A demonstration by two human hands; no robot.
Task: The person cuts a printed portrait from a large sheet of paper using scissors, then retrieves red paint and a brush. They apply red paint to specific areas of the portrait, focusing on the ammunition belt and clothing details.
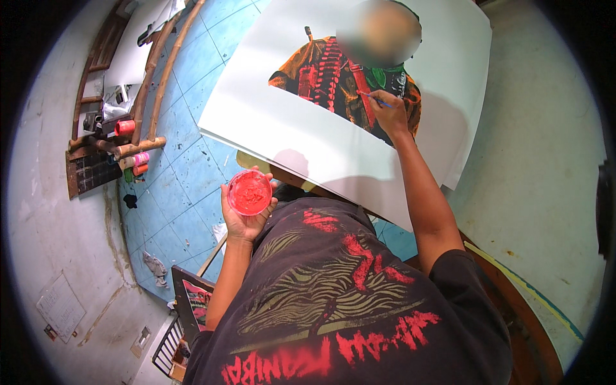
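Observation:
A round tub of red paint [250, 191] rests in my left hand [244, 221], its open top facing up and my fingers curled around the side. My right hand [390, 114] pinches a thin blue-handled paintbrush [380, 101], with the tip at a red strap on the painted figure. The large white sheet [250, 119] carries this figure, done in black, orange, red and green; a blurred patch covers its upper part. My right hand's shadow and arm fall across the sheet's right side.
At the left stands a bamboo-framed shelf [157, 77] with a red container [125, 128] and several paint bottles [136, 163]. Blue floor tiles [183, 173] show stains and scraps, with a crumpled cloth [155, 266] below. A framed picture [192, 298] leans near my left forearm. Pale walls flank both sides.

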